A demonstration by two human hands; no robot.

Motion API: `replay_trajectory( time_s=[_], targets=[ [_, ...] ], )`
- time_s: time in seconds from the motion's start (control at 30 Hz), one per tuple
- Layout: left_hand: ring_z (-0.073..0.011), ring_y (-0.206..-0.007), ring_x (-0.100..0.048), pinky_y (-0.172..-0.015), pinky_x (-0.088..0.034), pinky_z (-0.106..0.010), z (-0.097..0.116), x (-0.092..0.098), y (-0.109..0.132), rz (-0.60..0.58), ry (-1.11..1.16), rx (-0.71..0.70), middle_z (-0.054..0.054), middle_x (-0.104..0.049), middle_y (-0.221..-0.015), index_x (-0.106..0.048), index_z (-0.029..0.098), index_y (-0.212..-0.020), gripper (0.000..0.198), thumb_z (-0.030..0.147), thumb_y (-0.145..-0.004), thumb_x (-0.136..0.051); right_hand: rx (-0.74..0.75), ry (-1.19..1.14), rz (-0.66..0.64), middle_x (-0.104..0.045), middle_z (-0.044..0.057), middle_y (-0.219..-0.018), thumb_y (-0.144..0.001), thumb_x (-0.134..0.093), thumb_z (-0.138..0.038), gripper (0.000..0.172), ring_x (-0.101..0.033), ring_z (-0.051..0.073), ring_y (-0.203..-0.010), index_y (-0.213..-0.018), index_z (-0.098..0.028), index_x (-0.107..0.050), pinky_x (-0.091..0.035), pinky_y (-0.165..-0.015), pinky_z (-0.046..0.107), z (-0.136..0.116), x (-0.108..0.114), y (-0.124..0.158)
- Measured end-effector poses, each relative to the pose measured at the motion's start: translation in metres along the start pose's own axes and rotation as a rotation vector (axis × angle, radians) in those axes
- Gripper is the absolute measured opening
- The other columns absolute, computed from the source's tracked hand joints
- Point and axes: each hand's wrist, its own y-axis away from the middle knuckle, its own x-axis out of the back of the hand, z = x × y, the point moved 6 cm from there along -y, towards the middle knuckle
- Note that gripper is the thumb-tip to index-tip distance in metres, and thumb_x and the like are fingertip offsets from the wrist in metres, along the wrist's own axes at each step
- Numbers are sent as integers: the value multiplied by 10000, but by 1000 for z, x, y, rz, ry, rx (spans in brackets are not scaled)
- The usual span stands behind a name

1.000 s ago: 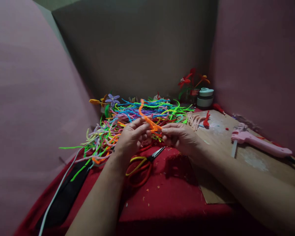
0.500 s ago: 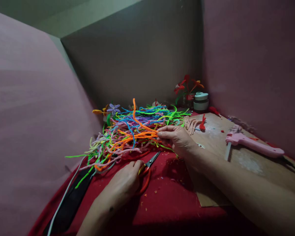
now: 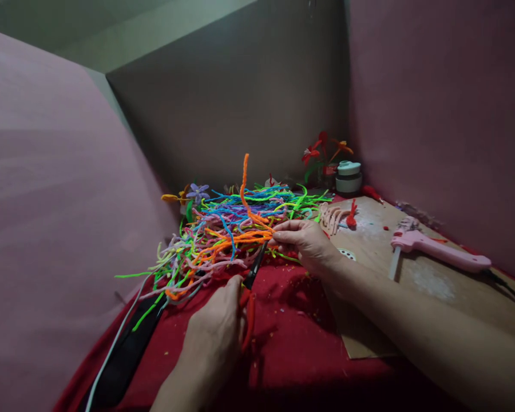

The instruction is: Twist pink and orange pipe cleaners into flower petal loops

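Observation:
My right hand [image 3: 308,244] pinches an orange pipe cleaner [image 3: 243,189] whose free end curls upward over a heap of coloured pipe cleaners [image 3: 223,229]. My left hand [image 3: 217,335] grips the red handles of a pair of scissors [image 3: 249,286]. The scissors' dark blades point up toward the spot where the right fingers pinch the orange strand. Both hands work over a red cloth [image 3: 292,343].
A pink glue gun [image 3: 438,252] lies on a brown board [image 3: 412,286] at the right. Pipe-cleaner flowers [image 3: 321,150] and a small round tin [image 3: 348,176] stand at the back. A black strap and white cable [image 3: 120,349] lie at the left. Pink and grey walls enclose the space.
My left hand let go of the orange strand, dropped to the scissors, picked them up and raised the blades toward the strand. My right hand kept its pinch.

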Motion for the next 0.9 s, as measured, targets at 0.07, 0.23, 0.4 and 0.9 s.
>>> replay_trajectory(
  time_s=[0.07,0.23,0.4,0.9],
  targets=[
    [-231,-1039,-596,-737,-487,-288,3,4,-4,67,-97,3,-146,-612,-1154,-376,149,-1296,446,140,-855,-314,-23,2,-11,-665,51,-582,-537,-777,-203,199,-595,105,-501,-668,-116,-654,-428,-466,196,1,0,0],
    [-234,-1066,-585,-772,-521,-295,8,6,-12,49,-231,-5,-179,-593,-1192,-360,70,-1349,527,33,-825,-309,-51,31,-41,-667,54,-584,-544,-753,-196,193,-558,82,-449,-684,-101,-659,-412,-441,188,1,-3,3],
    [-200,-1054,-598,-781,-534,-270,9,4,-14,103,-276,-22,-152,-604,-1191,-397,77,-1331,519,13,-818,-351,-59,51,-19,-645,22,-549,-520,-738,-184,183,-521,70,-398,-660,-104,-653,-399,-411,190,1,-4,3],
    [-208,-994,-610,-779,-533,-285,12,9,-10,110,-365,0,-152,-614,-1141,-394,64,-1329,508,51,-822,-398,-107,60,-32,-676,64,-586,-551,-707,-140,157,-586,104,-448,-682,-99,-631,-451,-445,196,2,-7,6]
  ],
)
